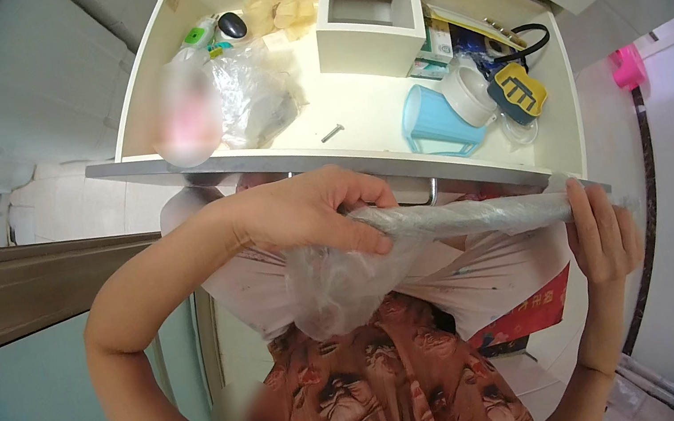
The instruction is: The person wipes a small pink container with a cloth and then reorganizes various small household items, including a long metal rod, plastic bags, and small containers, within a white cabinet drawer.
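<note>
A long roll of clear plastic (480,217) lies across my lap in front of the open drawer. My left hand (319,207) grips its left end, thumb on the near side and fingers over the far side. From that end a loose, crumpled sheet of the plastic (351,289) hangs down over my thighs. The right end is in my right hand (604,231), with the fingers wrapped over it. What is inside the roll, if anything, cannot be made out.
The open white drawer (352,106) holds a crumpled clear plastic bag (255,93), a bolt (332,133), a blue plastic cup (436,118), a white round container (467,94), a yellow and dark item (518,92) and a black band (527,41). A metal handle (434,191) sticks out of its front.
</note>
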A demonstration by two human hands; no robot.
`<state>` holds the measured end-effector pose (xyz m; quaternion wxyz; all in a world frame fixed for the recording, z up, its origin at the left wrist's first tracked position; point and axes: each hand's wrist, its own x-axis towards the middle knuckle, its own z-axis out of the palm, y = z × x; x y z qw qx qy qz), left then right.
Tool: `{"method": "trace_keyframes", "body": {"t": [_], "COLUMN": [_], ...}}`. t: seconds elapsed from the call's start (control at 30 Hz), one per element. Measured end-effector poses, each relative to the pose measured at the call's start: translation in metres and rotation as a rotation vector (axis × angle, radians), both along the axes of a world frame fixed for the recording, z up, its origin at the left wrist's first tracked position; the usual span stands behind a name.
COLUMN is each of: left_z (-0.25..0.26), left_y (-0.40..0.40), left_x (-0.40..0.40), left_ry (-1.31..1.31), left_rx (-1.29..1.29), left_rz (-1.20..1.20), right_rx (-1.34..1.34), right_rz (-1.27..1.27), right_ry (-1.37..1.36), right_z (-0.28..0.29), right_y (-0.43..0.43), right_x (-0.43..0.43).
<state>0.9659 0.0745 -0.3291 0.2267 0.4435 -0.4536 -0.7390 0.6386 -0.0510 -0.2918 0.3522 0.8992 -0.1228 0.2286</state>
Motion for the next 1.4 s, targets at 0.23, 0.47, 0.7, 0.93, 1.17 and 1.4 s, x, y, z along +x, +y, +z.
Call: {"method": "trace_keyframes", "body": {"t": [0.23,0.47,0.7,0.93,1.17,1.4], "left_z": [0.01,0.024,0.038,0.037,0.035,0.029], "left_y": [0.026,0.023,-0.001,-0.01,0.042,0.067], "left_x": [-0.009,-0.003,0.017,0.022,0.056,0.039], "left_ry": [-0.107,-0.243,-0.49,-0.528,-0.404,-0.358], "left_rx": [-0.065,-0.179,-0.573,-0.512,-0.287,-0.19], "left_rz": [0.344,0.426,0.191,0.195,0.428,0.545], "right_rx": [0.053,0.53,1.312,1.362,1.426,1.39], "right_rz": [-0.069,-0.151,-0.128,-0.141,-0.273,-0.192], "right_ry": [-0.028,-0.07,0.244,0.165,-0.336,-0.511], "right_z": [-0.008,-0.021,-0.029,-0.028,0.024,-0.004], "right_y": [0.016,0.039,0.024,0.035,-0.018,-0.071], "right_x": [-0.01,-0.008,0.011,0.037,0.008,0.017]}}
